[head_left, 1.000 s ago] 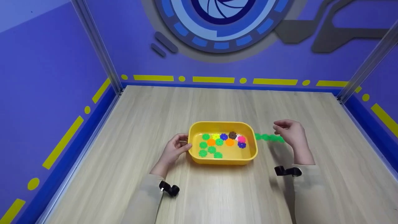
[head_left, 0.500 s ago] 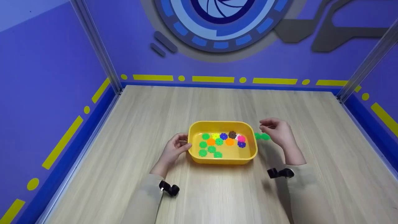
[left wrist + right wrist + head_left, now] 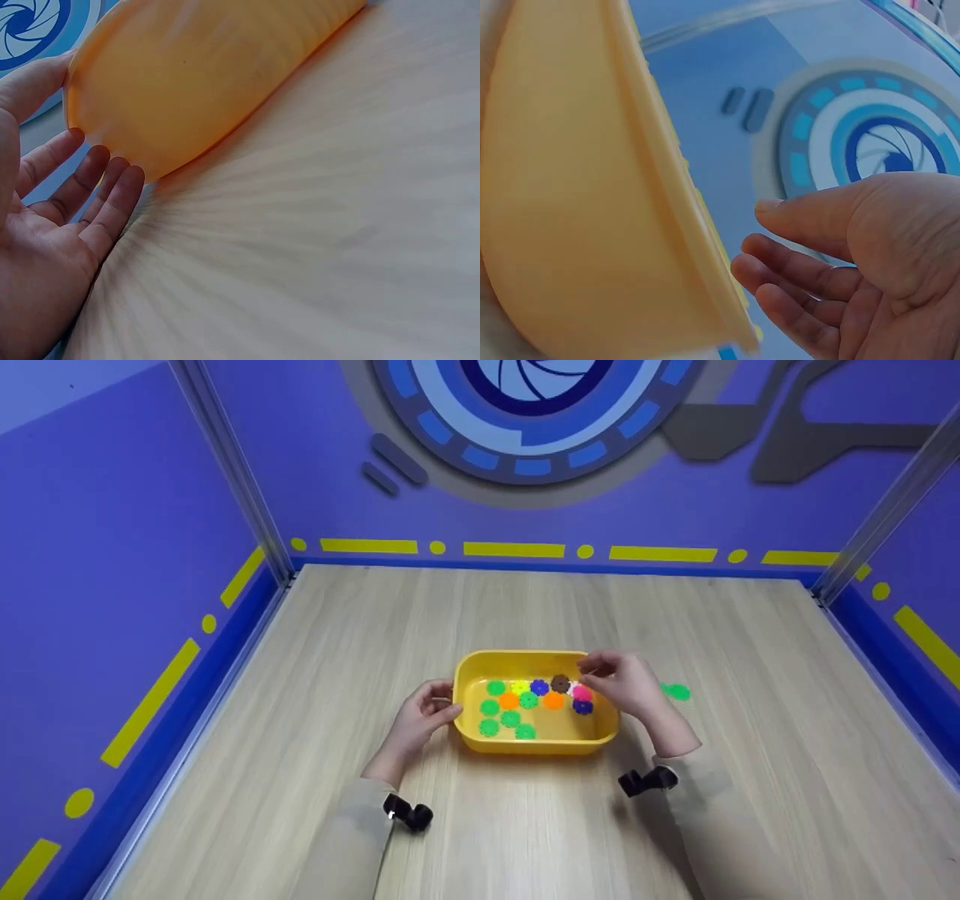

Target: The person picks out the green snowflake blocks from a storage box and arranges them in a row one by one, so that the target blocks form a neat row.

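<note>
A yellow plastic bin (image 3: 536, 747) stands on the table with several small notched discs in it, among them green discs (image 3: 510, 719), an orange disc (image 3: 553, 701), a brown disc (image 3: 560, 683) and a pink disc (image 3: 581, 692). My left hand (image 3: 411, 726) grips its left end, the thumb by the rim and fingertips (image 3: 135, 176) against the outer wall. Over the right end hovers my right hand (image 3: 626, 684), its thumb and relaxed fingers apart, with no disc visible between them. Green discs (image 3: 679, 691) lie on the table beyond the right hand, which hides part of their row.
The wood-grain table (image 3: 375, 630) is bounded by a blue-purple back wall (image 3: 300, 472) and side walls with yellow markings. Metal posts stand at the back corners. A black camera sits on each wrist.
My right hand has moved left from above the row of green discs to the bin's right end, uncovering the row's right part. The left hand and bin have stayed put.
</note>
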The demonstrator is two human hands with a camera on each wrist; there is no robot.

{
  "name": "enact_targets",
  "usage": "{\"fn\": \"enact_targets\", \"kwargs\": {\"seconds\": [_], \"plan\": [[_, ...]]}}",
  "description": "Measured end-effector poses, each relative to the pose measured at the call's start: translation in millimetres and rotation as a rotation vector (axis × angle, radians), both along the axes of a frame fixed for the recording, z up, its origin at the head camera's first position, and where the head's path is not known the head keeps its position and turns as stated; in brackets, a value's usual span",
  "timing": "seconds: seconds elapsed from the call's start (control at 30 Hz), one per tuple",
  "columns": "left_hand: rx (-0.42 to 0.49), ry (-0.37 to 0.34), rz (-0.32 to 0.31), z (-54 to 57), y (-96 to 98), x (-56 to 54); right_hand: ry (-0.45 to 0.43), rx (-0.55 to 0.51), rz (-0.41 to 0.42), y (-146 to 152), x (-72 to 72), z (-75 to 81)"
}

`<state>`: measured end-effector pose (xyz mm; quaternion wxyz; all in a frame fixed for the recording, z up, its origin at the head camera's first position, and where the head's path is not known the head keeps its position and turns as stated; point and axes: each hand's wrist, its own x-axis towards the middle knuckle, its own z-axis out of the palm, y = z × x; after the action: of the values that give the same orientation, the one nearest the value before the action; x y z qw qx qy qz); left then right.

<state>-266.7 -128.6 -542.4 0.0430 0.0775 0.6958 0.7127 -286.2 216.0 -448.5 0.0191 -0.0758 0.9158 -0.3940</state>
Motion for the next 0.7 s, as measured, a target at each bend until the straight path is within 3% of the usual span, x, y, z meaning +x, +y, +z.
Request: {"fn": "enact_targets", "kwargs": {"seconds": [0.23, 0.47, 0.7], "plan": [[0.013, -0.01, -0.01, -0.5, -0.4, 1.2, -0.016, 0.028, 0.127, -27, -6.2, -8.6], [0.02, -0.02, -0.005, 0.2, 0.0, 0.9, 0.043, 0.09, 0.237, -45, -9.6, -21.0], [0.01, -0.014, 0.003, 1.7, 0.5, 1.3, 0.008, 0.187, 0.316, -55, -9.8, -29.7]]}}
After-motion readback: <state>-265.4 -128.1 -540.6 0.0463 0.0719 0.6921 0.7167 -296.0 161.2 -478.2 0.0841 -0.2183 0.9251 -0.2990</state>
